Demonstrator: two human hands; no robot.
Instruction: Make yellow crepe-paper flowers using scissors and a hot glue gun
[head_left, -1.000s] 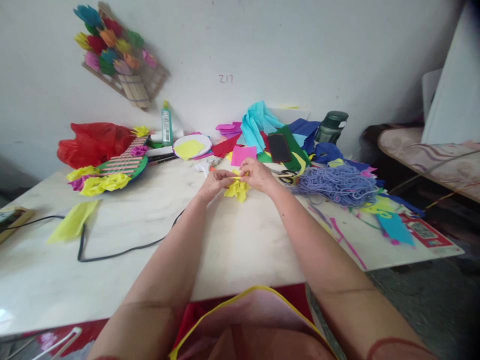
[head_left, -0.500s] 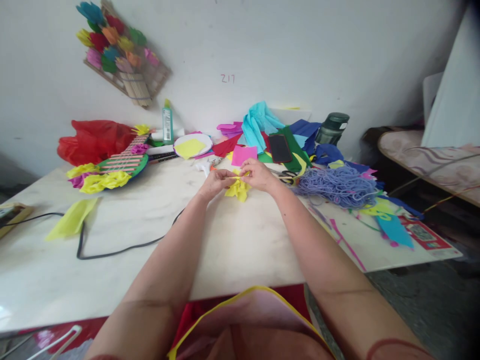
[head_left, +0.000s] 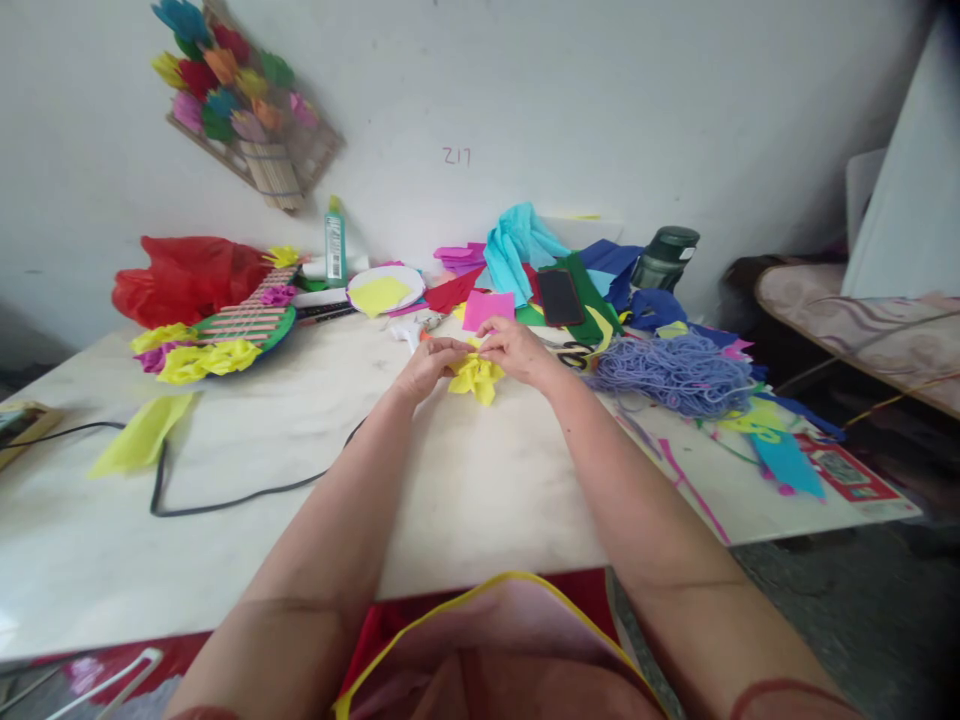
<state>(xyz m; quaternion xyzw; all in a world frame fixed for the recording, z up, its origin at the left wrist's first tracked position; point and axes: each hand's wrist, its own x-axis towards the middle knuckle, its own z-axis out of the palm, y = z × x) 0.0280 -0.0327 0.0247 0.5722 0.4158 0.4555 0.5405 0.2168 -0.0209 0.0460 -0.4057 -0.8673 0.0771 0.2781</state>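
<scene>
While the left hand [head_left: 431, 368] and the right hand [head_left: 516, 352] meet over the middle of the pale surface [head_left: 495, 500], both are pinched narrow, fingertips holding the far end of a yellow paper flower [head_left: 477, 380] between them. Its petals spread toward the near side; whether they touch the surface cannot be told. Just beyond the hands lies a pink paper square [head_left: 487, 312], and a white tool [head_left: 405, 330], partly hidden, sits on the far side of the left hand. To the right of the right hand are black-handled scissors [head_left: 574, 355], and beside them a heap of blue-violet yarn [head_left: 671, 373]. On the far side, a dark phone [head_left: 560, 297] rests on green paper [head_left: 589, 287], between crumpled light-blue paper [head_left: 520, 243] and a dark green bottle [head_left: 664, 258]. Farther left come a round white plate [head_left: 412, 286] bearing yellow paper [head_left: 377, 297] and a teal bottle [head_left: 334, 247]. At far left, a green board [head_left: 282, 323] with pink sticks [head_left: 238, 322] and yellow blooms [head_left: 214, 362] lies before a red plastic bag [head_left: 187, 278]. Nearer, a yellow paper strip [head_left: 142, 435] crosses a black cord [head_left: 247, 502]
</scene>
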